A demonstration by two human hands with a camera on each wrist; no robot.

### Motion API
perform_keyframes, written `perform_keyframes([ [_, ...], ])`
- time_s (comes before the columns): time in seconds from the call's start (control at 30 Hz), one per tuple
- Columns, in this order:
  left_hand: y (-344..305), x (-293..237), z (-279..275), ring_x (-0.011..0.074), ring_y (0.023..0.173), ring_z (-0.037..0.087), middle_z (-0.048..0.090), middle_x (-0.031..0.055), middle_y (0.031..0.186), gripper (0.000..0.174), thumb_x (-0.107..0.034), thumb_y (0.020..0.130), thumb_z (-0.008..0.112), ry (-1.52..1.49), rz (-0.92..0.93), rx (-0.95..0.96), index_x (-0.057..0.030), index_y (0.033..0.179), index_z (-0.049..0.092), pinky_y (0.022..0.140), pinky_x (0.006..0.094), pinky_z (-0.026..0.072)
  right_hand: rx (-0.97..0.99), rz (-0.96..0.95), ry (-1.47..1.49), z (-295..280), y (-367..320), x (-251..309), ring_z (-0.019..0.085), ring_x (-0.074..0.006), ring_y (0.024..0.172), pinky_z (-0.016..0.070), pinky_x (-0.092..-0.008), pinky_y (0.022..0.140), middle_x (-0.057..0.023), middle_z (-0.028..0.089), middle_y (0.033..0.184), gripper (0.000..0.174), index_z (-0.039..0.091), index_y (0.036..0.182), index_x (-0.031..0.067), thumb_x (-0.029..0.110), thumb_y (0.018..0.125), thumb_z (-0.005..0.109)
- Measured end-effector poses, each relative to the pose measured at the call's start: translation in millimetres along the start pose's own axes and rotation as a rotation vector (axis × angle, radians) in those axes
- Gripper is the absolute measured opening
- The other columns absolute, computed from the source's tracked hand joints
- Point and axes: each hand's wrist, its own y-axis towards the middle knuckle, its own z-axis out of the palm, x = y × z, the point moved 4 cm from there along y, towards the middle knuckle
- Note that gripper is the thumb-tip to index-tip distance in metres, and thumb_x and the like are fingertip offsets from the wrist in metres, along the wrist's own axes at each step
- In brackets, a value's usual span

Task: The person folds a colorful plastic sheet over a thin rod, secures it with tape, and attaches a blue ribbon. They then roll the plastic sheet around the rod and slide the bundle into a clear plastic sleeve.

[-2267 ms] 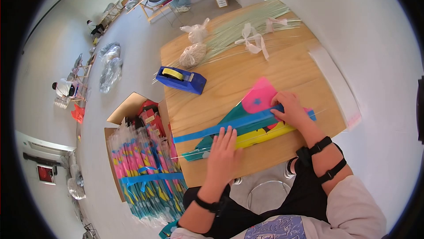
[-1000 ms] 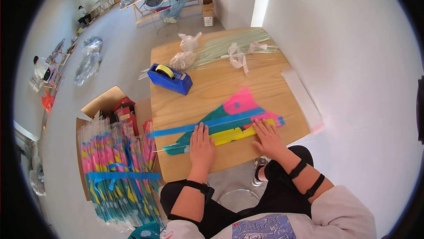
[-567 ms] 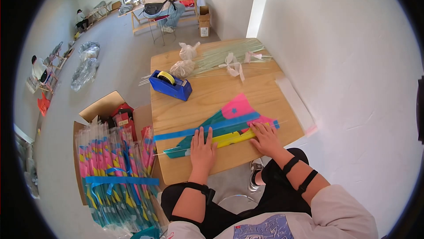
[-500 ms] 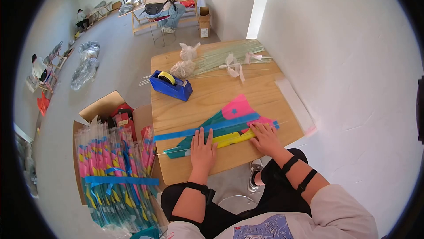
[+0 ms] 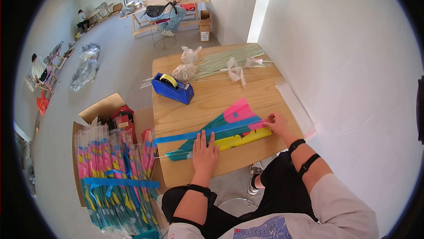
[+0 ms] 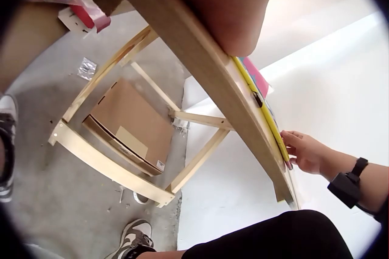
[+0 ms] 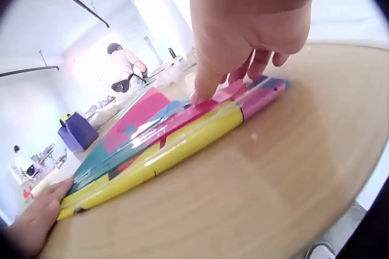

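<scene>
In the head view, with 12 o'clock at the top, the folded pink, teal and yellow plastic sheet [image 5: 243, 139] lies on the near part of the pale wooden tabletop [image 5: 201, 110], running from about 8 to 2 o'clock. The left hand [image 5: 205, 156] is spread flat, fingers extended and gripping nothing, its fingertips on the flat blue strip [image 5: 176, 137] that crosses the sheet. The right hand [image 5: 279, 126] is at the sheet's 2 o'clock end, fingers bent and nearly closed; thumb and fingers appear to pinch the pink edge, though the fingertips are partly hidden. The blue tape dispenser with a yellow roll [image 5: 179, 94] stands toward 10 to 11 o'clock from the sheet; the pale, thin rods [image 5: 223, 57] lie toward 12.
</scene>
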Motion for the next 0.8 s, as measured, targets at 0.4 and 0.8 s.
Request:
perform_keyframes([
  [0.4, 2, -1, 0, 0.0405, 0.152, 0.037, 0.04, 0.0217, 0.164, 0.059, -0.036, 0.103, 0.06, 0.041, -0.015, 0.03, -0.0155, 0.158, 0.05, 0.124, 0.0518, 0.0315, 0.577, 0.075, 0.207, 25, 38, -25, 0.069, -0.0152, 0.084, 0.0565, -0.0329, 0.075, -0.0066, 0.077, 0.096, 0.033, 0.076, 0.106, 0.0051, 0.033, 0.091, 0.085],
  [0.8, 1, -1, 0, 0.0401, 0.152, 0.038, 0.04, 0.0217, 0.164, 0.059, -0.036, 0.103, 0.06, 0.044, -0.013, 0.036, -0.0157, 0.158, 0.049, 0.125, 0.0507, 0.0305, 0.517, 0.122, 0.112, 15, 28, -6, 0.07, -0.0171, 0.082, 0.0542, -0.0376, 0.075, -0.0069, 0.075, 0.087, 0.031, 0.077, 0.101, 0.0075, 0.038, 0.097, 0.076],
])
